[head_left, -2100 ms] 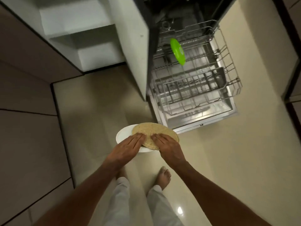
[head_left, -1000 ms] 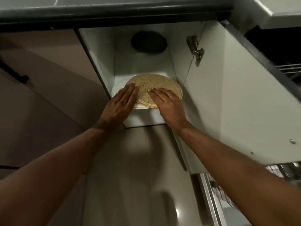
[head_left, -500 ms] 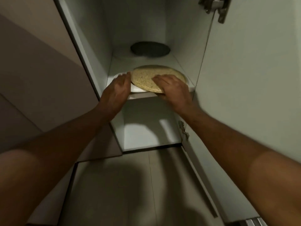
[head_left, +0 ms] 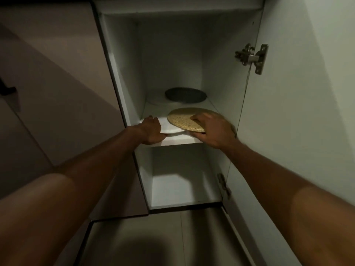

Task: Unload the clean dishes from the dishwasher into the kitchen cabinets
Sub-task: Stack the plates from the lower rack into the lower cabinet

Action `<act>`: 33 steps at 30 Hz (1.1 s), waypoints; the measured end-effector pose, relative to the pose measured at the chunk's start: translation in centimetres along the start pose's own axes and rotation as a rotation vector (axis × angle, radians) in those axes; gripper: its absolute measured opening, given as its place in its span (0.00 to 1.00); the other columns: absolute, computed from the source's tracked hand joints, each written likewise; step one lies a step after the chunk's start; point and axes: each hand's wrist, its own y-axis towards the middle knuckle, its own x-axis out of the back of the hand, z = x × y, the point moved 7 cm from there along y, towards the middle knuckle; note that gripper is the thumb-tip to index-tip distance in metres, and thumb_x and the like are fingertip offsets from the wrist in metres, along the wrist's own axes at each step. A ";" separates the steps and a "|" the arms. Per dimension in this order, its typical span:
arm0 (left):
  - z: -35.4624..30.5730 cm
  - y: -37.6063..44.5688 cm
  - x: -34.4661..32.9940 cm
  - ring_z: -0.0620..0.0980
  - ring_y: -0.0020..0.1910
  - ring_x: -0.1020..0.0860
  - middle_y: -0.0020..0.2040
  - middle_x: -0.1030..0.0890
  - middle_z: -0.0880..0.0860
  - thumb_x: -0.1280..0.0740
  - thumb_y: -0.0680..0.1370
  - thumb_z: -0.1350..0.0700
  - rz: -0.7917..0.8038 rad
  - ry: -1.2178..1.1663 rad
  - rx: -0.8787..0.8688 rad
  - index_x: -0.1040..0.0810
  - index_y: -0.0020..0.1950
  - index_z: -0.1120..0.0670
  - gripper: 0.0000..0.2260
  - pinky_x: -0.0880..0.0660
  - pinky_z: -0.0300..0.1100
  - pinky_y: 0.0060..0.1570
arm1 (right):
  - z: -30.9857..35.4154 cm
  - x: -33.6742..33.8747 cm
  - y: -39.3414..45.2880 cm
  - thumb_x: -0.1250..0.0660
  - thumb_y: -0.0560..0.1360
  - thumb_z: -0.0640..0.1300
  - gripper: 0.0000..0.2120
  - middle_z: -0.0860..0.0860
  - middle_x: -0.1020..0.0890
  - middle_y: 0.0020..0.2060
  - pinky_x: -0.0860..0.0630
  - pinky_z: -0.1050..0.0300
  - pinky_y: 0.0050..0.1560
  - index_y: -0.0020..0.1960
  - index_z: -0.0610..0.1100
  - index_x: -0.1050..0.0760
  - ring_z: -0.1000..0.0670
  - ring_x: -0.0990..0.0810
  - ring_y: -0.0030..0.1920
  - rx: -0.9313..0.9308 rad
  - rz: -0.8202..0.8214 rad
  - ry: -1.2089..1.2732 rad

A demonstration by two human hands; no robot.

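A speckled tan plate (head_left: 182, 119) lies on top of a white plate (head_left: 170, 127), both at the front of the cabinet's middle shelf (head_left: 180, 141). My left hand (head_left: 151, 129) grips the white plate's left rim, thumb under the edge. My right hand (head_left: 213, 131) holds the tan plate's right side, fingers laid over its top. Part of both plates is hidden under my hands.
A dark round plate (head_left: 185, 95) sits at the back of the same shelf. The cabinet door (head_left: 299, 112) stands open on the right, hinge (head_left: 253, 57) showing. The lower compartment (head_left: 182, 185) holds nothing visible. A closed brown cabinet front (head_left: 57, 93) is on the left.
The plates went from in front of the dishwasher into the open cabinet and now sit farther in on the shelf. My left hand shifted to the white plate's left rim.
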 end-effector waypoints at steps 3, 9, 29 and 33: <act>0.6 0.9 0.2 0.62 0.73 0.34 0.76 0.35 0.65 0.40 0.84 0.40 0.040 0.031 -0.011 0.41 0.80 0.67 0.35 0.34 0.51 0.72 | -0.7 -0.5 1.3 0.42 0.71 0.82 0.40 0.52 0.22 0.69 0.23 0.46 0.64 0.73 0.58 0.27 0.46 0.23 0.66 -0.022 0.048 0.035; 0.7 1.8 2.6 0.55 0.57 0.25 0.66 0.23 0.58 0.27 0.78 0.44 0.072 0.150 -0.067 0.25 0.67 0.59 0.25 0.28 0.45 0.57 | -1.8 -1.9 2.0 0.43 0.69 0.85 0.43 0.54 0.24 0.72 0.28 0.43 0.70 0.73 0.59 0.28 0.44 0.27 0.71 -0.034 0.099 0.084; 1.4 3.4 -1.2 0.58 0.70 0.29 0.71 0.27 0.57 0.42 0.83 0.38 -0.409 -0.305 0.267 0.28 0.73 0.55 0.27 0.29 0.53 0.65 | -1.3 -3.4 4.4 0.46 0.73 0.82 0.48 0.44 0.29 0.76 0.32 0.40 0.71 0.76 0.46 0.32 0.38 0.31 0.74 -0.245 0.170 -0.011; 1.5 3.5 -1.7 0.58 0.70 0.29 0.71 0.27 0.58 0.42 0.84 0.41 -0.442 -0.304 0.233 0.27 0.72 0.55 0.23 0.30 0.53 0.67 | -1.4 -3.8 4.5 0.45 0.75 0.79 0.46 0.44 0.30 0.77 0.33 0.40 0.73 0.78 0.45 0.34 0.38 0.31 0.75 -0.242 0.148 -0.011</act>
